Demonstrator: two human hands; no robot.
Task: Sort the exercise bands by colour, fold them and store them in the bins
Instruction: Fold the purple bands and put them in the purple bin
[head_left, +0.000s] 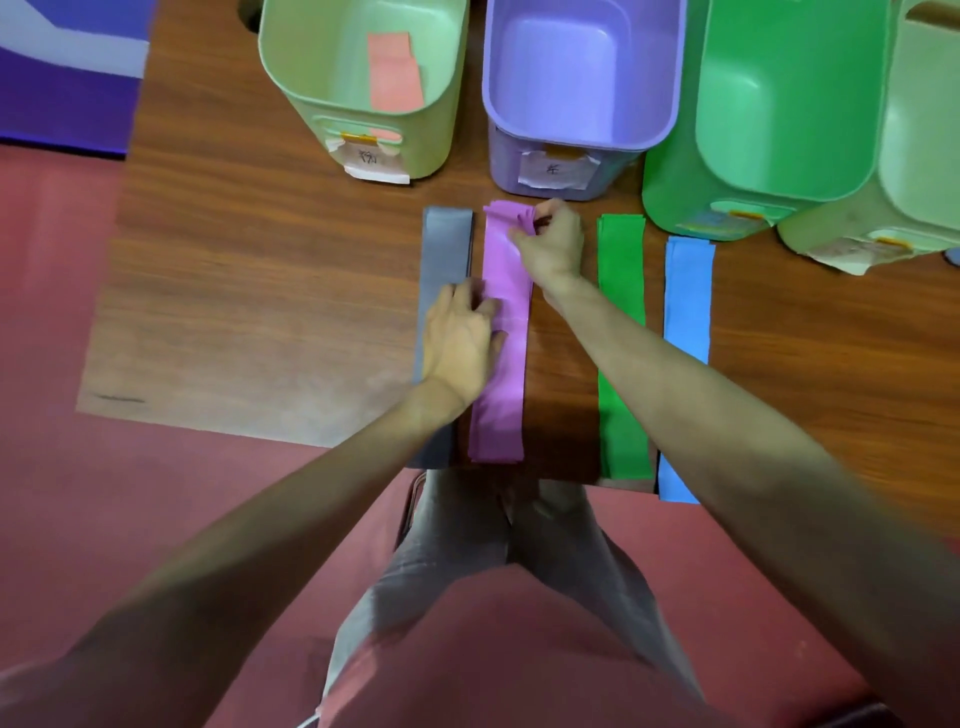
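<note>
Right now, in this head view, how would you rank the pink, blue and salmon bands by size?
1. Pink band, longest showing.
2. Blue band, close to it; an arm covers part, so unsure.
3. Salmon band, smallest, folded in the pale green bin.

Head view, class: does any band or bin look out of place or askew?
Yes. The blue band hangs over the table's near edge and starts lower than its neighbours. The purple band's far end is bunched where the right hand pinches it.
</note>
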